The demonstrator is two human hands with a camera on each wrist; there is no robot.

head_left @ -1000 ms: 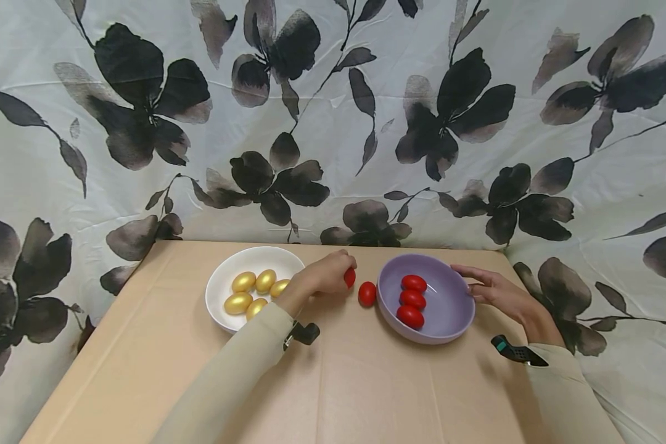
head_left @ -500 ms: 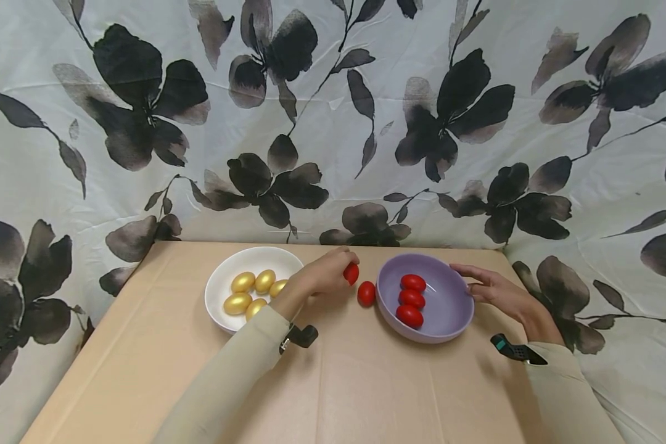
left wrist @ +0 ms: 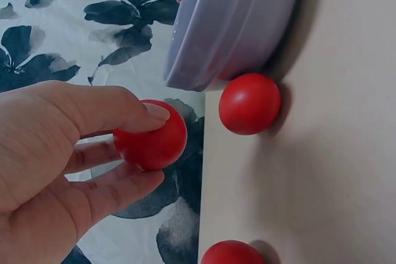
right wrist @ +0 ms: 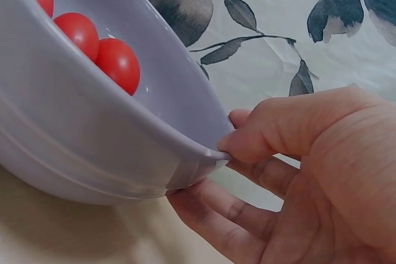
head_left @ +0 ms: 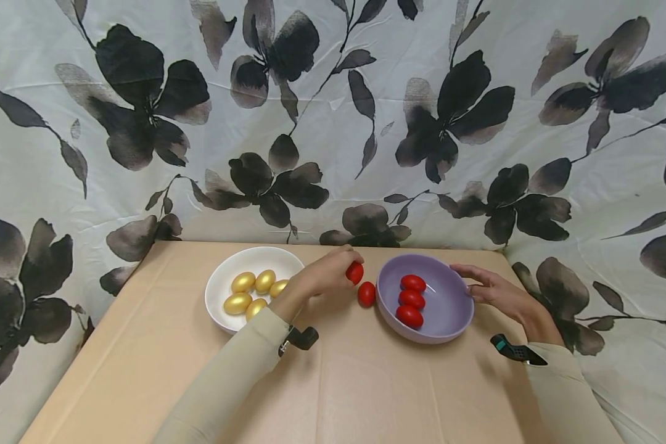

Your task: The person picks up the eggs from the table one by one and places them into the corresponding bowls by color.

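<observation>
Between thumb and fingertips, my left hand (head_left: 326, 271) pinches a red egg (left wrist: 151, 137), raised above the table. Just beyond it, another red egg (head_left: 367, 295) lies on the table against the side of the purple bowl (head_left: 449, 317). One more red egg (left wrist: 232, 255) shows at the bottom edge of the left wrist view; the hand hides it in the head view. Inside the bowl are 3 red eggs (head_left: 412, 300) in a row. My right hand (head_left: 494, 291) holds the bowl's right rim, thumb on the edge and fingers against the outer wall.
A white plate (head_left: 217, 296) with several gold eggs (head_left: 237, 303) stands at the left, partly covered by my left forearm. A floral cloth (head_left: 366, 154) hangs behind the tan table (head_left: 355, 394).
My left hand has shifted slightly right with the red egg, toward the bowl. The right hand has stayed on the bowl's rim.
</observation>
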